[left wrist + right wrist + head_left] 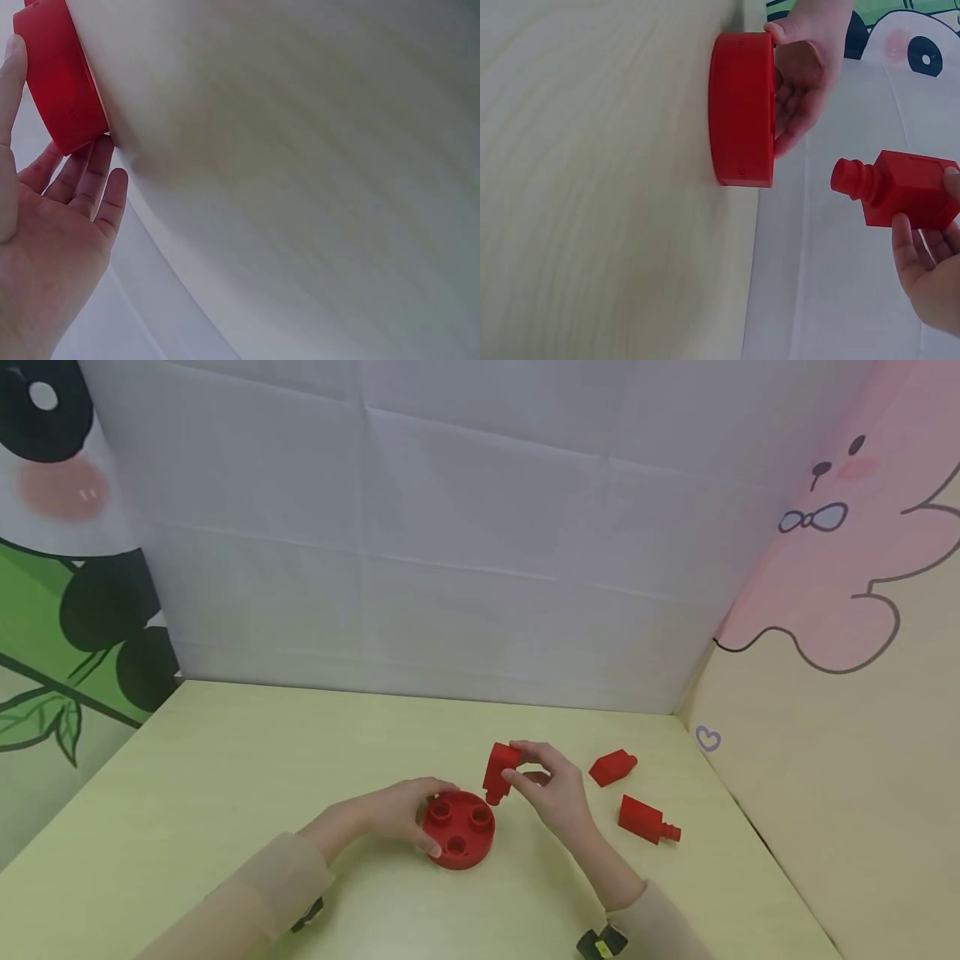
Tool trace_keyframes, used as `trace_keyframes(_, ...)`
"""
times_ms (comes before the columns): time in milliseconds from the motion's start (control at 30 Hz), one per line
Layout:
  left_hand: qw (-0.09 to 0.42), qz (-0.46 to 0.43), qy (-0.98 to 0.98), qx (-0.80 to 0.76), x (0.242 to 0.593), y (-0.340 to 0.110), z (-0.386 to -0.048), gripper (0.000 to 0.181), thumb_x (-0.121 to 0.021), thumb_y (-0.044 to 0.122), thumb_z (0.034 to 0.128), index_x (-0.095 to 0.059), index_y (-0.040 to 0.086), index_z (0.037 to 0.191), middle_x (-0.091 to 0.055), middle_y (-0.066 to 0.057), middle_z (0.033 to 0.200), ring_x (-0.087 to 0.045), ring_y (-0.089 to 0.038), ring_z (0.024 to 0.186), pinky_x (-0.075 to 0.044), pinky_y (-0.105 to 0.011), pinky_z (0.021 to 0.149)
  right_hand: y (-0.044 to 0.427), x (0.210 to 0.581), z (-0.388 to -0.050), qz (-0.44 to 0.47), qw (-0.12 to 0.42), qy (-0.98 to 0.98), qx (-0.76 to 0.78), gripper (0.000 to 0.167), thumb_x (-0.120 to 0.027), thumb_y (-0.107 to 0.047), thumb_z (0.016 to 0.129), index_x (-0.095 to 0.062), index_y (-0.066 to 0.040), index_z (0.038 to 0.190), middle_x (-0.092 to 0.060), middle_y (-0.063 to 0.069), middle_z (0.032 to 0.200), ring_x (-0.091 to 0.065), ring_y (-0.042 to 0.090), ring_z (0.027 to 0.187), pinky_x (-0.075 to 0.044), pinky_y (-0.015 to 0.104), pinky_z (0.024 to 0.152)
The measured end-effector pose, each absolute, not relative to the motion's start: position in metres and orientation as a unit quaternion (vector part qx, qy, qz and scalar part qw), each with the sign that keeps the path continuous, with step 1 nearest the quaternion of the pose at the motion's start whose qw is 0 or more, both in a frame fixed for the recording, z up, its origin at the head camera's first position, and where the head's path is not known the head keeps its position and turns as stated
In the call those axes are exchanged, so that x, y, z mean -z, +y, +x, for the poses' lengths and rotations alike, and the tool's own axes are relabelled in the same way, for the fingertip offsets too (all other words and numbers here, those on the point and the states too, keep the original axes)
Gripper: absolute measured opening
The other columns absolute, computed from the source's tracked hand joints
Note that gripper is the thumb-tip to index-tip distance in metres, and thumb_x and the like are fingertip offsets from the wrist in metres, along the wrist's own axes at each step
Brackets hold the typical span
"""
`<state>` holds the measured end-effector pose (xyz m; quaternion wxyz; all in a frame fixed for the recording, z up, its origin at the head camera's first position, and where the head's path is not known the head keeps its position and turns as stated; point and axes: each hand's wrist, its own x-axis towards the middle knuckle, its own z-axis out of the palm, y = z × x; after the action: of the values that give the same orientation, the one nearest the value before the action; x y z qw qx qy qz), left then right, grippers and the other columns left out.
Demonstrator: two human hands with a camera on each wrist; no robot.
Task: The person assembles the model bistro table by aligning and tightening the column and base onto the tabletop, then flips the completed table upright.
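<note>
A pale cloth [420, 527] is hanging behind everything, creased in lines, and is meeting the back edge of the wood-grained table [262, 760], which is spreading out below. Along the table's left edge a black-and-white panda picture [108, 602] is showing; beyond the right edge a pink cartoon animal [847, 577] is covering part of the wall.

Two light sleeves [255, 893] are covering the forearms. The left hand [393, 810] is grasping a round red base [459, 864] by its rim, thumb on the near side, fingers on the far side. The right hand [551, 781] is pinching a red block [498, 766] between thumb and fingers.

The base is lying between the left and right edges, well apart from the back edge, its three round sockets [456, 846] facing up. The pinched block is hanging just beside the base, neck down and slightly tilted, apart from it and above the table. A second block [641, 818] is lying near the right edge, its neck pointing that way; a third block [611, 768] is resting nearer the back right corner.
</note>
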<state>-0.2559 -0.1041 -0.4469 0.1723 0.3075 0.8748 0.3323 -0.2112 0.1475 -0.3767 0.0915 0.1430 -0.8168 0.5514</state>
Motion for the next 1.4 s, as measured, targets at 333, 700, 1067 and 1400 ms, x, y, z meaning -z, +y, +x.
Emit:
trace_keyframes(333, 0.178, 0.315, 0.872, -0.329, 0.446, -0.102, -0.255, 0.084, -0.083, 0.039, 0.0684, -0.043, 0.016, 0.138, -0.052, 0.008, 0.123, -0.049, -0.015, 0.113, -0.047, -0.038, 0.091, 0.145, 0.385, -0.199, 0.153, 0.052, -0.823, -0.545, 0.04, -0.072, 0.0, 0.08, -0.062, -0.004, 0.119, -0.065, 0.008, 0.108, -0.062, 0.025, 0.103, -0.055, 0.025, 0.078)
trace_keyframes(700, 0.177, 0.312, 0.875, -0.327, 0.447, -0.102, -0.258, 0.086, -0.084, 0.038, 0.068, -0.042, 0.014, 0.139, -0.052, 0.005, 0.126, -0.049, -0.017, 0.115, -0.046, -0.039, 0.093, 0.142, 0.391, -0.202, 0.193, 0.031, -0.838, -0.51, 0.041, -0.071, 0.002, 0.08, -0.058, 0.002, 0.119, -0.063, 0.016, 0.11, -0.061, 0.03, 0.104, -0.055, 0.026, 0.078)
trace_keyframes(1067, 0.172, 0.319, 0.874, -0.324, 0.448, -0.103, -0.258, 0.085, -0.084, 0.037, 0.0677, -0.043, 0.01, 0.138, -0.053, 0.004, 0.124, -0.05, -0.017, 0.114, -0.046, -0.039, 0.092, 0.143, 0.423, -0.223, 0.212, 0.034, -0.848, -0.484, 0.043, -0.077, -0.009, 0.078, -0.06, -0.01, 0.117, -0.064, 0.005, 0.106, -0.063, 0.022, 0.099, -0.055, 0.023, 0.071)
trace_keyframes(1400, 0.166, 0.315, 0.879, -0.317, 0.443, -0.104, -0.255, 0.083, -0.084, 0.036, 0.0674, -0.045, 0.011, 0.136, -0.053, 0.004, 0.124, -0.05, -0.019, 0.115, -0.045, -0.041, 0.094, 0.143, 0.419, -0.228, 0.252, 0.045, -0.872, -0.417, 0.056, -0.078, -0.015, 0.078, -0.056, -0.013, 0.13, -0.057, -0.002, 0.099, -0.057, 0.012, 0.089, -0.055, 0.025, 0.07)
